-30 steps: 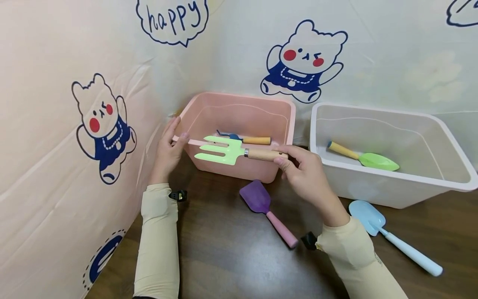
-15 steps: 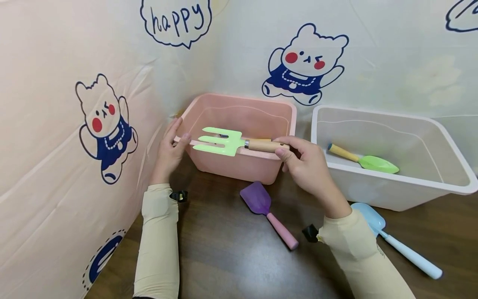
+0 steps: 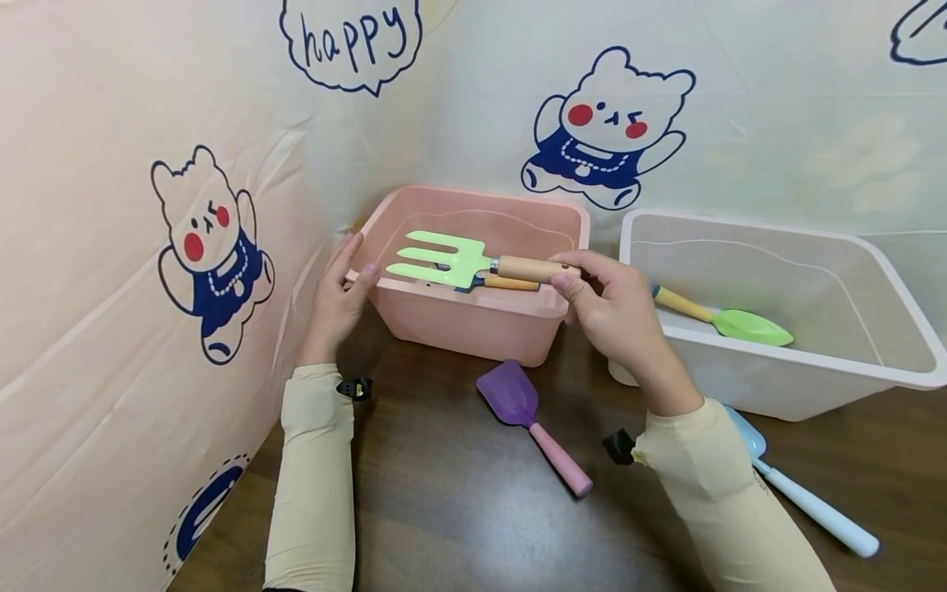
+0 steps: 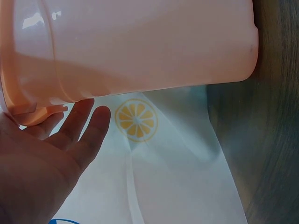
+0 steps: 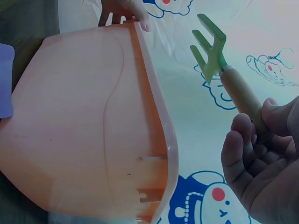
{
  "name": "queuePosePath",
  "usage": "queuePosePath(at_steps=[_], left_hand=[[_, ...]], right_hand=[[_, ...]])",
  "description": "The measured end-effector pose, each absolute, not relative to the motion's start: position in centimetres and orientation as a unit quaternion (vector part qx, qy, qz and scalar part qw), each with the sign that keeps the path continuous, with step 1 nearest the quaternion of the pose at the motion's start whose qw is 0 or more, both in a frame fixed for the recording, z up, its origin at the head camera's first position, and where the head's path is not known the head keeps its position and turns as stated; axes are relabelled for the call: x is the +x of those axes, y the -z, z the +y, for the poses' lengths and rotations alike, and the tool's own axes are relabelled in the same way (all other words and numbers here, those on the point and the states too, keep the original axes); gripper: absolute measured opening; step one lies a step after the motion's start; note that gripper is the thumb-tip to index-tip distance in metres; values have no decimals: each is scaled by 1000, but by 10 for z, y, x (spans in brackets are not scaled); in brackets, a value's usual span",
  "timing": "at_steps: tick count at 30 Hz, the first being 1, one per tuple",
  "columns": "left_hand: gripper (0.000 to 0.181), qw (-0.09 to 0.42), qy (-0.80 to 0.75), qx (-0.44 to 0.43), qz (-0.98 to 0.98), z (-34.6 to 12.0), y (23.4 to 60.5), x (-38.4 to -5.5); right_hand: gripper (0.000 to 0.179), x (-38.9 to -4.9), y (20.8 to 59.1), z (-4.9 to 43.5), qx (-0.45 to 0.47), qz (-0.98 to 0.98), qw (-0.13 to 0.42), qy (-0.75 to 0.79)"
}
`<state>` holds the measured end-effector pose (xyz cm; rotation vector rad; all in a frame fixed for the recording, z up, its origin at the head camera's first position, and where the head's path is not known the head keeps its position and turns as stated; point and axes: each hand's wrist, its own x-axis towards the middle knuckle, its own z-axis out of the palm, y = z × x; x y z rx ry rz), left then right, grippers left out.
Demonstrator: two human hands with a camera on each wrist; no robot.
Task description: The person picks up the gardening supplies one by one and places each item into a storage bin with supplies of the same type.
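In the head view, the right hand (image 3: 617,308) pinches the end of the wooden handle of a green three-tined fork (image 3: 468,260); the left hand (image 3: 334,300) rests at the near-left rim corner of a pink bin (image 3: 466,325), its fingers fairly straight. The fork is held over the bin's mouth at centre, its long axis running across the frame, roughly along the near rim, tines toward the left hand. Inside lies a yellow-handled tool (image 3: 510,283), partly hidden. A white bin (image 3: 747,382) at right contains a green trowel (image 3: 753,326). On the dark surface (image 3: 444,493) lie a purple scoop (image 3: 510,395), lower centre, and a blue shovel (image 3: 821,510), lower right. Bear-printed fabric (image 3: 459,140) stands behind and at left.

In the left wrist view, the fingers reach beneath the rim at lower left, against printed fabric.

In the right wrist view, thumb and curled fingers hold the handle at right; the tines, upper centre, are clear of the rim.
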<state>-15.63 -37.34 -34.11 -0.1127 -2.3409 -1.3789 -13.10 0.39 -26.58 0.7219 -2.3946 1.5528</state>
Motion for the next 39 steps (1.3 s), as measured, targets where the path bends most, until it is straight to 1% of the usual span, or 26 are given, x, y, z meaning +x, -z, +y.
queuePosePath(at_steps=[6,14,16,22,39], left_hand=[[62,202,497,-36,-843,-370,336,-154],[60,197,502,-37,-842,-350,310,-134],[61,199,503,-37,-840,-353,314,-137],[62,208,498,-34,-841,-373,341,-158],[61,214,503,-36,-837,-373,342,-159]], right_hand=[[19,-135,265,4,237,-811,100,-525],[21,-140,267,5,223,-818,96,-522],[21,-141,267,5,220,-819,94,-521],[22,-144,268,6,213,-818,88,-526],[18,-157,274,7,211,-815,89,-532]])
